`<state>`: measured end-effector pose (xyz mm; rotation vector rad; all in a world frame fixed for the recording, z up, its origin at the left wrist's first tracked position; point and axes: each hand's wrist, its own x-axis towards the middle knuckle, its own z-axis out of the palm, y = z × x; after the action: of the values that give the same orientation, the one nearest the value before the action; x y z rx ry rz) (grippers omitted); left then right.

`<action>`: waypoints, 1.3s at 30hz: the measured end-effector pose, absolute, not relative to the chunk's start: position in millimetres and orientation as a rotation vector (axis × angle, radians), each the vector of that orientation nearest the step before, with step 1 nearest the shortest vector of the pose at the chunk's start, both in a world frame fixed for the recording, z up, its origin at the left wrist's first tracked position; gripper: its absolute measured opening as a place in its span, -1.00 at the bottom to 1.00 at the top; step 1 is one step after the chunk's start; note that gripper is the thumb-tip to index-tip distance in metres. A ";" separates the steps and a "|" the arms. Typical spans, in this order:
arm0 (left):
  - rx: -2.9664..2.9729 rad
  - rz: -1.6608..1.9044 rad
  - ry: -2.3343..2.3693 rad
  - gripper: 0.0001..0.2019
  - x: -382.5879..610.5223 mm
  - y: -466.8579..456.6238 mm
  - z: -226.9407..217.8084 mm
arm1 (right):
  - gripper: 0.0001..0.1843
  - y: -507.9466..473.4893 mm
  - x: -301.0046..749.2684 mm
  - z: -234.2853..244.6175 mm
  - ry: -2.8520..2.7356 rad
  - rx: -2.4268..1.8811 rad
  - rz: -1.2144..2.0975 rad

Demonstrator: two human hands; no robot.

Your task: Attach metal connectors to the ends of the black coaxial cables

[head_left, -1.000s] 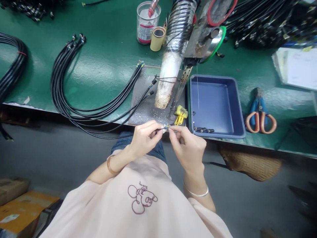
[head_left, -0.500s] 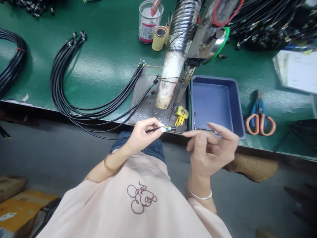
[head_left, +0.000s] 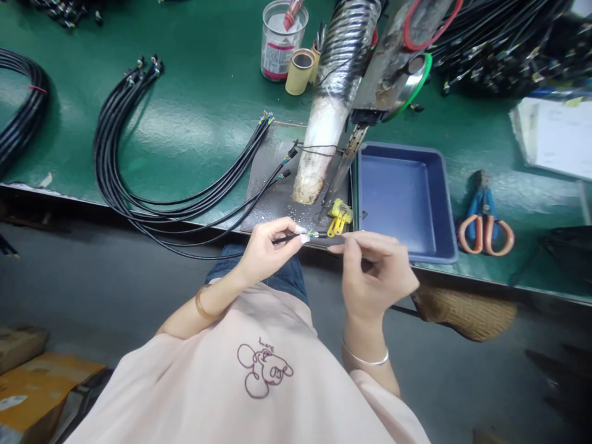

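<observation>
My left hand (head_left: 272,250) is closed in a pinch around a black cable (head_left: 217,256). The cable's stripped end shows thin coloured wires (head_left: 312,234) beyond my fingertips, with a small dark piece at their tips. To the right, my right hand (head_left: 377,265) is closed, thumb against forefinger, close to that end. A thin dark sliver shows at its fingertips, too blurred to name. Behind my hands, a yellow clip-like tool (head_left: 340,217) lies on the grey plate (head_left: 271,166). Two cables with black connectors (head_left: 290,154) rest on the plate's left part.
A bundle of black cables (head_left: 104,148) curves across the green bench at left. Over the plate hang a foil-wrapped duct (head_left: 319,129) and a metal arm (head_left: 345,157). At right are a blue tray (head_left: 398,197) and orange-handled pliers (head_left: 485,216). A plastic cup (head_left: 277,52) stands behind.
My right hand has moved a little left, and its raised fingers have folded into a tighter pinch. My left hand and the cable have stayed nearly still.
</observation>
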<state>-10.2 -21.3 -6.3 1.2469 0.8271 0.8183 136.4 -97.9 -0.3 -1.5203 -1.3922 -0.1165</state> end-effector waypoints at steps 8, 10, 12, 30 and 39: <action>1.220 0.805 0.814 -0.73 -6.8 -15.8 -5.6 | -0.77 -88.7 129.8 -2.0 -1.605 -1.500 -0.351; 1.216 0.818 0.801 -0.71 -5.5 -14.2 -6.5 | -0.78 -87.1 127.2 -3.6 -1.568 -1.512 -0.333; 1.216 0.842 0.802 -0.70 -4.2 -12.9 -7.6 | -0.79 -86.0 126.0 -4.1 -1.543 -1.505 -0.288; 1.272 0.931 0.852 -0.83 0.6 -11.3 -1.9 | -0.79 -77.6 127.1 -1.9 -1.506 -1.486 -0.251; 1.206 0.864 0.791 -0.80 -3.0 -6.5 -2.7 | -0.78 -82.5 125.5 -1.3 -1.563 -1.491 -0.273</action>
<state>-3.0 -6.5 -2.7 1.2063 0.7914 0.8639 125.5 -82.5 -1.3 -1.4912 -1.5633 -0.2734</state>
